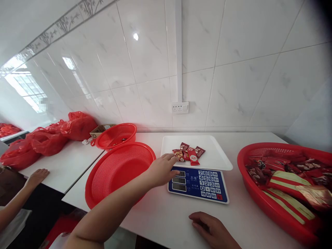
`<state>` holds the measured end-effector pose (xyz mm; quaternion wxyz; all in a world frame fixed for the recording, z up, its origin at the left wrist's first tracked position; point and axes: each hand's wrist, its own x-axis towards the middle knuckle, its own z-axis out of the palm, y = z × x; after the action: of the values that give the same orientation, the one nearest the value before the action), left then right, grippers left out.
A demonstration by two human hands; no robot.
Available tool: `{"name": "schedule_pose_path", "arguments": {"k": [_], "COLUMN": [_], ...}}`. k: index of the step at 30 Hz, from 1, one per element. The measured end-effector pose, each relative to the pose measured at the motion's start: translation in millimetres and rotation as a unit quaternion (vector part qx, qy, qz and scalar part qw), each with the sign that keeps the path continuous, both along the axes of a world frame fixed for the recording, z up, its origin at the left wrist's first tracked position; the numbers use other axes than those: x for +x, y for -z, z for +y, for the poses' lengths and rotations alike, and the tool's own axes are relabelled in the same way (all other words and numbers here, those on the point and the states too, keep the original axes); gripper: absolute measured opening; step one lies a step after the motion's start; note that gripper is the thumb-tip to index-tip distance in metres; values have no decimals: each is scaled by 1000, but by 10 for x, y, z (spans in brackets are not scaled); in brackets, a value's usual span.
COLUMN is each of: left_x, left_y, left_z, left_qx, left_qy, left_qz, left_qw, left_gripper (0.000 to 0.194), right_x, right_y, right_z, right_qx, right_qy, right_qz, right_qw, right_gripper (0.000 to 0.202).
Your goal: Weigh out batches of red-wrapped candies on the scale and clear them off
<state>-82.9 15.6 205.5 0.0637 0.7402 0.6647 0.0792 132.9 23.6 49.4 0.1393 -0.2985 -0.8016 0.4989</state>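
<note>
My left hand (162, 169) reaches over the front left edge of a white weighing tray (215, 154). Its thumb is spread from the fingers, and the fingertips are at the nearest of several small red snack packets (193, 157) lying on the tray. Below the tray, the blue keypad panel of a digital scale (194, 184) faces me, its displays partly behind my thumb. My right hand (211, 231) rests on the table in front of the scale, loosely curved, thumb and forefinger apart, with nothing visible in it.
An oval red basket (250, 193) at right holds many wrapped snacks. Under my left forearm stands a red colander (118, 173), with another red basket (116, 135) behind. Red plastic bags (80, 126) and a small carton (101, 130) are further left. Another person's hand (37, 176) rests on the adjoining table.
</note>
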Motion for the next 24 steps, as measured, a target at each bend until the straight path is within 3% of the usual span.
{"name": "schedule_pose_path", "arguments": {"k": [6,11,16,21,24], "left_x": [-121,-84,-125,-540,-855], "left_y": [139,246,131,-271,-497], "left_z": [683,890,747,320,53], "left_qx": [-40,-49,-2,21,-9], "left_qy": [5,-2,-50,-107,-142], "left_qz": [-6,1,-2,-30,-21], "left_qw": [999,999,999,994,990], "left_gripper": [58,65,50,41,43], "right_x": [2,3,5,12,11], "right_y": [-3,-14,-20,-26,-21], "right_z": [-14,-16,-8,-1,4], "right_qx": [8,10,0,4,13], "right_qy": [13,18,12,11,7], "right_qz": [-4,-3,3,4,8], "right_qw": [1000,1000,1000,1000,1000], "right_gripper": [32,32,31,30,30]}}
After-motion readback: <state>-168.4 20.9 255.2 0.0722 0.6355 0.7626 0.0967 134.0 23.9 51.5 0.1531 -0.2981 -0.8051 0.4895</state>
